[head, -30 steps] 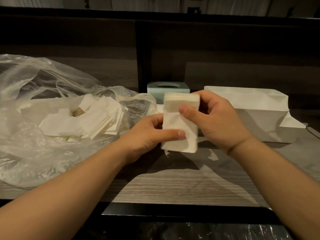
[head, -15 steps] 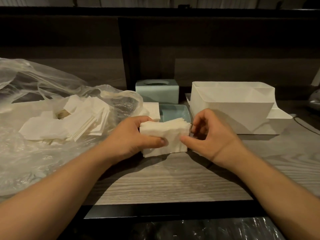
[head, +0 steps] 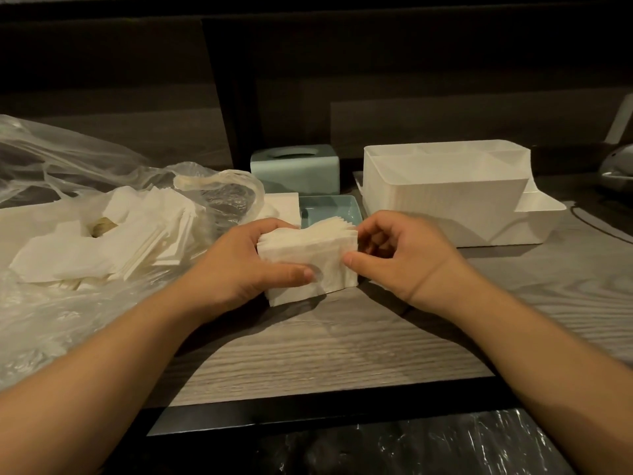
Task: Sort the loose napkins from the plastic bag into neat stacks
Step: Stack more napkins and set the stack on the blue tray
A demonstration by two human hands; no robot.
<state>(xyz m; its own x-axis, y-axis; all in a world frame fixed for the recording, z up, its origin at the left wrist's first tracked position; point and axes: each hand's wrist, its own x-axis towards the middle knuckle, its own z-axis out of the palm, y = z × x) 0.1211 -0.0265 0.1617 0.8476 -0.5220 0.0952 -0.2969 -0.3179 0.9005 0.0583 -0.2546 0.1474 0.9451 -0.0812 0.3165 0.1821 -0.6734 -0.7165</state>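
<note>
Lowered from chest height a second ago, the stack of napkins (head: pixel 306 260) now rests with its near edge on the grey wood-grain table (head: pixel 342 347), its fanned top edges leaning toward the far side.

Head view: the left hand (head: pixel 239 265) grips the stack's left end, thumb pressed across the front face and fingers curled behind. The right hand (head: pixel 404 258) pinches the right end, thumb tip on the front face, fingers bent at the back edge. At left, a clear plastic bag (head: pixel 41 330) lies open on the table, with loose napkins (head: pixel 113 241) heaped inside it. Just beyond the hands sits a shallow pale-green tray (head: pixel 330 207), with a squared pile of napkins (head: pixel 281 205) touching its left side. Farther back stands a pale-green tissue box (head: pixel 294 171). To the right, a white plastic organiser (head: pixel 445 197) with compartments stands on the table, near the right hand but apart from it.
</note>
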